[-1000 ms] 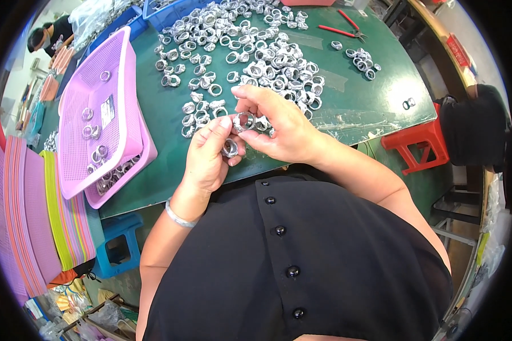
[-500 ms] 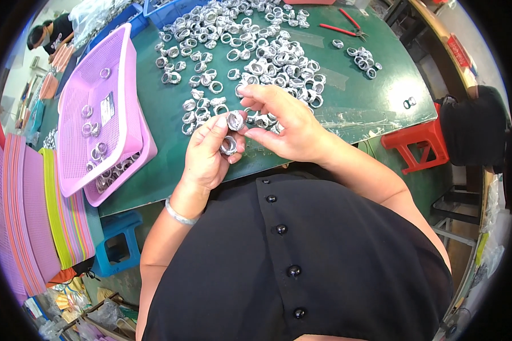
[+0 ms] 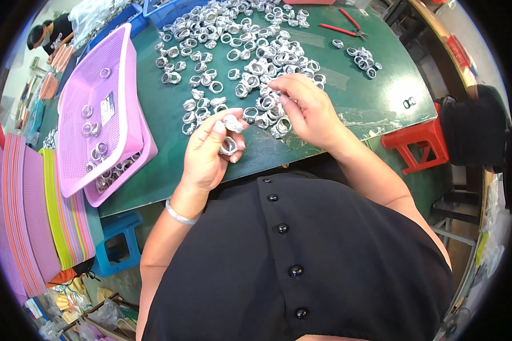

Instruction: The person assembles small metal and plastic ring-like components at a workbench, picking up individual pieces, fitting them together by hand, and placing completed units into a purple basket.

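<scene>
Silver-coloured metal rings lie in a large pile (image 3: 267, 57) on the green table (image 3: 381, 96). My left hand (image 3: 206, 156), closed, grips two rings near the table's front edge: an upper ring (image 3: 232, 123) between thumb and fingers, and a lower ring (image 3: 228, 146) against the curled fingers. My right hand (image 3: 310, 111) is over the near right side of the pile. Its thumb and forefinger are apart, with loose rings beside and below the fingertips. I see nothing held in it; the other fingers are partly hidden.
Left of my hands, a pink mesh basket (image 3: 128, 74) holding several rings rests tilted on another basket. Red-handled pliers (image 3: 347, 29) and a small ring cluster (image 3: 363, 59) lie far right. A red stool (image 3: 418, 145) stands beside the table. Another person (image 3: 54, 34) is far left.
My right hand has moved right, away from my left hand to the pile. The upper ring in my left hand has turned; its opening faced up before and now its side shows.
</scene>
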### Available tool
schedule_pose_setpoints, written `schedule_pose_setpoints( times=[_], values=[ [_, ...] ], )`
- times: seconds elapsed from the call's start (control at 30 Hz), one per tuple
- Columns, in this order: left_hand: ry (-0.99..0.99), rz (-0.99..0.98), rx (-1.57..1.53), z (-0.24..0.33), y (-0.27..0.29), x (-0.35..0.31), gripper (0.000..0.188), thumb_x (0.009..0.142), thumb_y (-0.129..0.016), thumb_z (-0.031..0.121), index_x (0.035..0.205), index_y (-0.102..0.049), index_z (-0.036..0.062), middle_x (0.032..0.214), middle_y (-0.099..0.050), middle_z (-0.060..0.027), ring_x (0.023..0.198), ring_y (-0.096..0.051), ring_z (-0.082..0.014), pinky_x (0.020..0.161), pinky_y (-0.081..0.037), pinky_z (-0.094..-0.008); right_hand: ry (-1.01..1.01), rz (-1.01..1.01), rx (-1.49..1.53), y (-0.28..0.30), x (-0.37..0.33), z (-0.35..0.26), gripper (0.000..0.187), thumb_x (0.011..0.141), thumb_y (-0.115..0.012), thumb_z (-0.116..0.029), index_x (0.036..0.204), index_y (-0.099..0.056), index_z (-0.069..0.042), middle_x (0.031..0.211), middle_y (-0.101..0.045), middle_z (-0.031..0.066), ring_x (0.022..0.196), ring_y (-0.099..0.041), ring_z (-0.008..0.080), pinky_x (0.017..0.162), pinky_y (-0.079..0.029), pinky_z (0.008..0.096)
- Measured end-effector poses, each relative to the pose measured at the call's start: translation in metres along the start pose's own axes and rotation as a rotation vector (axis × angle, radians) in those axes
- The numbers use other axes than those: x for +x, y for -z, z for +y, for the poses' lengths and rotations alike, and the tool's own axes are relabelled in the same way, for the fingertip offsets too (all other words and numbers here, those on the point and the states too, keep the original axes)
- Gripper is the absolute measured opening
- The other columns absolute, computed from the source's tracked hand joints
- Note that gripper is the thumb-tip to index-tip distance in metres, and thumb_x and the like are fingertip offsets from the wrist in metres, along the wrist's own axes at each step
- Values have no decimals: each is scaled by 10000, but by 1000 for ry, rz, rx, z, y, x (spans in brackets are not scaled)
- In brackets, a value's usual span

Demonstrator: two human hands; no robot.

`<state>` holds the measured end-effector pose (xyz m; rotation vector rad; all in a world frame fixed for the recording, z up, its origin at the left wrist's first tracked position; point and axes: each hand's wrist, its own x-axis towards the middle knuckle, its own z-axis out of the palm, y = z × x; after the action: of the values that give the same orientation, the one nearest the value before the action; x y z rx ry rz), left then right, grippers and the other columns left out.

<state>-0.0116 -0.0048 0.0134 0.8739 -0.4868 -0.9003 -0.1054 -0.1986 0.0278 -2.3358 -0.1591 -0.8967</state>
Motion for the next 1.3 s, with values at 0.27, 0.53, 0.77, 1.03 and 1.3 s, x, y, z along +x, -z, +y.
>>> schedule_pose_setpoints(
  times=[0.27,0.53,0.77,1.03,1.3],
  values=[
    [209,130,-415,3,10,1,287,889,-456,298,981,-567,50,938,-554,-113,755,-512,-222,528,-443,-275,-37,-208,-288,-4,3,10,112,716,-603,-94,823,-637,-80,876,-521,61,884,-469,254,782,-379,360],
    [209,135,-182,-1,7,0,197,879,-522,209,937,-579,30,742,-541,-29,707,-547,-152,531,-424,-249,-14,-237,-112,-1,10,8,73,725,-617,-86,796,-627,-73,858,-551,56,865,-509,252,772,-400,359],
    [230,77,-68,3,-10,3,285,896,-504,264,1030,-551,18,703,-531,-10,645,-532,-120,498,-411,-230,-19,-132,306,-4,7,-15,324,708,-663,-68,1011,-550,-47,920,-599,90,852,-584,255,738,-465,331],
    [323,44,-140,3,-12,3,275,915,-454,302,919,-543,42,690,-548,-24,629,-555,-144,475,-410,-240,46,-185,311,0,8,-31,477,722,-645,-7,1167,-474,-28,943,-603,99,893,-583,220,790,-444,314],
    [409,158,-210,1,-18,3,274,897,-487,331,916,-544,63,689,-545,-17,616,-545,-140,474,-402,-237,71,-115,268,-9,2,-25,505,723,-636,-46,1198,-471,-92,895,-594,76,810,-571,254,735,-444,347]
  ],
)
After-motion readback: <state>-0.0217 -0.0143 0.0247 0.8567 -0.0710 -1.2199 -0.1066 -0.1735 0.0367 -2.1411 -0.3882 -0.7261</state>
